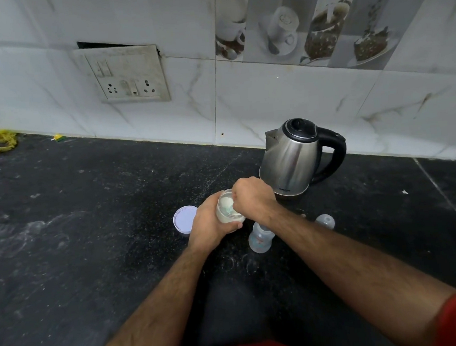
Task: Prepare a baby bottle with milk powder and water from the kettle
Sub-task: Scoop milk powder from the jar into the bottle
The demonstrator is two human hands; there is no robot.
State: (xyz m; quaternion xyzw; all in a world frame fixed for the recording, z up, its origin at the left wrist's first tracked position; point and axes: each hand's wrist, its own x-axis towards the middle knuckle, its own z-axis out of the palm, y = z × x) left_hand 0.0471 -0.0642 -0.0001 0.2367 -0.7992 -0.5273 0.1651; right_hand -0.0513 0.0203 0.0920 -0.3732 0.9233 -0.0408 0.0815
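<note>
My left hand [210,223] grips a small clear jar of white milk powder [227,209], tilted toward me above the counter. My right hand [252,197] is curled over the jar's mouth, fingers reaching inside; a bit of blue-green scoop shows in the powder. The jar's pale lid [184,219] lies upside down to the left. An open clear baby bottle [260,238] stands just below my right wrist. Its teat cap [325,221] sits on the counter to the right. A steel kettle with a black handle [296,158] stands behind my hands.
The black stone counter [90,238] is dusted with powder marks. A tiled wall with a socket plate [129,77] rises behind. A yellow scrap [2,141] lies at the far left by the wall.
</note>
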